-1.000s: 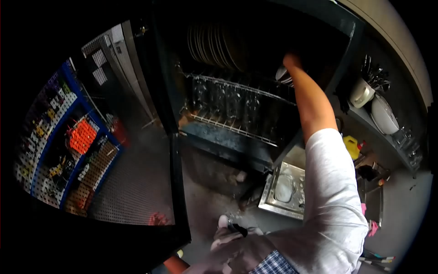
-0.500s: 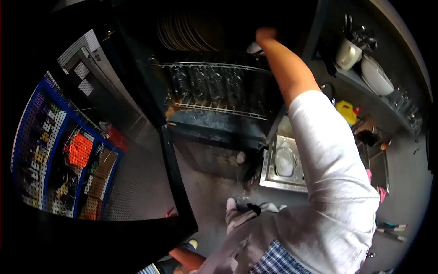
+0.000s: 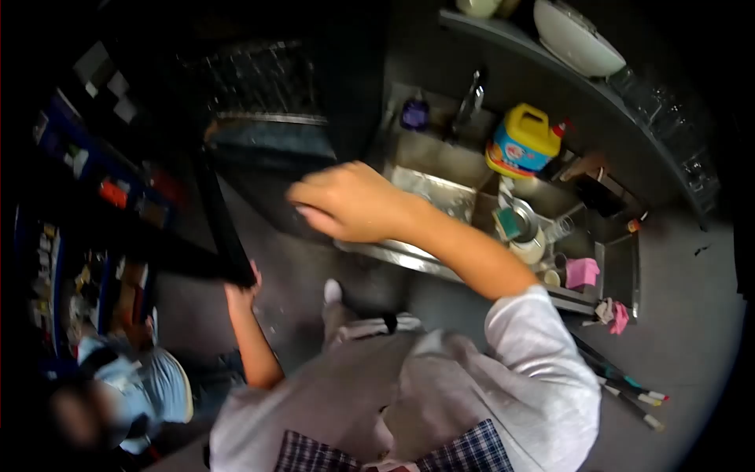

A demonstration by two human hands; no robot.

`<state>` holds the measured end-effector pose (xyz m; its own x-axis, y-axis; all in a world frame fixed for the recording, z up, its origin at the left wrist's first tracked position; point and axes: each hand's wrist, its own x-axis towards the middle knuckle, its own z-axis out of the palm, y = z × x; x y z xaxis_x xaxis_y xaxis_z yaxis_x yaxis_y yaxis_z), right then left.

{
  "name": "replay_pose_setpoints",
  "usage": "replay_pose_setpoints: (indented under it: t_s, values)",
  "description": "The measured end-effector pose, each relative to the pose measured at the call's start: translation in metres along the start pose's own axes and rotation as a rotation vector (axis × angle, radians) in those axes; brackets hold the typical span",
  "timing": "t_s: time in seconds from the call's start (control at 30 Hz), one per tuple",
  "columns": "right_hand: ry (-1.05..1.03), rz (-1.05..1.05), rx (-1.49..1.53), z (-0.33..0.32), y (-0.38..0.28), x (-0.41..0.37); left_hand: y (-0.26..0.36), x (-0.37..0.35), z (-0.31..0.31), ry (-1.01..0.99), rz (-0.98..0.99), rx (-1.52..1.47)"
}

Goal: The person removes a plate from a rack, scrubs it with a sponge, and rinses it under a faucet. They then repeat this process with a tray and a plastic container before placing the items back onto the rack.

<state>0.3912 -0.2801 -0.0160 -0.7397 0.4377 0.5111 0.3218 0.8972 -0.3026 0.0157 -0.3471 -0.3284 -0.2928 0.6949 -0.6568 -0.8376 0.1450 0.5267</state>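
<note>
My left hand (image 3: 244, 289) is at the end of the dark cabinet door (image 3: 222, 220), with its fingers around the edge. My right hand (image 3: 346, 203) is raised in front of me, fingers curled in, and nothing shows in them. It hovers over the floor, left of the sink (image 3: 440, 156) and below the open cabinet. Inside the cabinet a wire rack (image 3: 271, 118) holds several clear glasses (image 3: 259, 79); the upper part is too dark to make out.
A yellow detergent jug (image 3: 523, 141), a purple bottle (image 3: 414, 112) and a faucet (image 3: 470, 102) stand behind the sink. Dishes, a green sponge (image 3: 507, 224) and a pink cloth (image 3: 582, 272) are at its right. A shelf (image 3: 543, 55) carries a white bowl (image 3: 578, 39). Another person (image 3: 149, 385) is at lower left.
My right hand has come down out of the cabinet's upper shelf to in front of me; the white thing near it earlier no longer shows. The view has turned right, and the door has swung.
</note>
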Motion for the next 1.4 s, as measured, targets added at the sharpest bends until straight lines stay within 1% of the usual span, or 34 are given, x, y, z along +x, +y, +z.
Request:
replay_pose_setpoints:
  t_s: [0.03,0.07,0.1,0.13,0.17,0.2,0.23,0.27,0.3,0.33,0.37,0.4,0.43,0.47,0.5,0.57,0.63,0.7,0.77,0.83,0.87,0.9,0.93,0.97,1.0,1.03,1.07,1.1,1.13,1.17,1.27,1.3,1.37,1.4]
  values:
    - [-0.084,0.094,0.138,0.010,0.009,-0.054,-0.020,0.008,0.011,-0.049,-0.025,-0.062]
    - [-0.103,0.250,0.147,0.031,0.029,-0.115,-0.034,0.002,0.036,-0.039,-0.054,-0.089]
    - [-0.185,0.457,0.114,0.027,0.034,-0.166,-0.043,0.023,0.052,-0.101,-0.063,-0.018]
    - [-0.275,0.607,-0.006,0.031,0.038,-0.225,-0.053,0.014,0.084,-0.084,-0.047,0.064]
    - [-0.309,0.755,-0.012,0.033,0.040,-0.279,-0.064,0.001,0.120,-0.063,-0.022,0.119]
    - [-0.157,0.822,0.164,0.024,0.028,-0.319,-0.077,0.006,0.143,-0.073,-0.017,0.091]
    - [-0.161,0.969,0.303,0.017,0.016,-0.363,-0.086,0.014,0.160,-0.085,-0.015,0.065]
    - [-0.156,1.124,0.441,0.012,0.013,-0.398,-0.095,0.026,0.173,-0.163,0.031,0.098]
    - [-0.115,1.175,0.388,0.012,0.016,-0.422,-0.105,0.032,0.190,-0.250,0.064,0.144]
    - [-0.062,1.244,0.334,0.014,0.012,-0.451,-0.115,0.036,0.206,-0.182,0.032,0.124]
    - [-0.008,1.324,0.276,0.011,0.001,-0.475,-0.116,0.066,0.209,-0.111,0.069,0.162]
    - [-0.001,1.345,0.287,-0.001,-0.002,-0.469,-0.124,0.094,0.211,-0.042,0.107,0.198]
    - [0.122,1.308,0.385,0.005,0.008,-0.485,-0.132,0.060,0.237,0.009,0.131,0.217]
    - [0.097,1.351,0.391,-0.002,0.010,-0.481,-0.133,0.048,0.252,0.037,0.074,0.212]
    - [0.069,1.387,0.400,-0.008,0.017,-0.475,-0.137,0.023,0.271,0.117,0.082,0.255]
    - [0.165,1.390,0.332,0.003,0.048,-0.490,-0.134,0.061,0.269,-0.099,0.108,0.451]
    - [0.206,1.431,0.189,0.014,0.083,-0.503,-0.134,0.060,0.286,-0.220,0.059,0.450]
    - [0.161,1.481,-0.019,0.012,0.121,-0.507,-0.129,0.083,0.287,-0.231,0.070,0.608]
    - [0.123,1.553,-0.116,0.003,0.158,-0.496,-0.126,0.087,0.279,-0.313,0.192,0.791]
    - [0.122,1.513,-0.192,0.003,0.201,-0.487,-0.140,0.053,0.288,-0.233,0.322,0.893]
    - [0.072,1.435,-0.393,0.009,0.220,-0.478,-0.147,0.026,0.295,-0.209,0.395,0.968]
    - [-0.078,1.466,-0.498,0.008,0.232,-0.447,-0.150,0.014,0.287,-0.281,0.509,1.027]
    - [-0.086,1.435,-0.553,0.015,0.245,-0.427,-0.158,0.050,0.254,-0.306,0.728,1.188]
    - [-0.077,1.409,-0.619,0.020,0.255,-0.412,-0.177,0.035,0.252,-0.237,0.736,1.202]
    - [-0.032,1.331,-0.532,0.027,0.264,-0.399,-0.205,0.013,0.257,-0.213,0.795,1.249]
    - [0.016,1.261,-0.457,0.030,0.274,-0.389,-0.233,0.003,0.262,-0.231,0.762,1.336]
    - [0.081,1.169,-0.332,0.049,0.294,-0.396,-0.256,-0.004,0.279,-0.277,0.643,1.627]
    - [0.067,1.167,-0.311,0.049,0.304,-0.386,-0.287,0.016,0.290,-0.263,0.545,1.914]
    - [0.046,1.180,-0.284,0.052,0.296,-0.371,-0.312,0.022,0.310,-0.246,0.424,2.059]
    - [0.026,1.199,-0.260,0.053,0.286,-0.363,-0.342,0.041,0.322,-0.188,0.404,2.134]
    - [0.143,1.189,-0.361,0.036,0.274,-0.380,-0.435,0.182,0.283,-0.236,0.277,2.178]
    - [0.173,1.201,-0.426,0.029,0.270,-0.401,-0.456,0.210,0.274,-0.211,0.270,2.157]
    - [0.237,1.190,-0.304,-0.002,0.251,-0.437,-0.496,0.248,0.262,-0.138,0.242,2.104]
    - [0.237,1.237,-0.284,-0.015,0.236,-0.462,-0.511,0.262,0.251,-0.095,0.225,2.091]
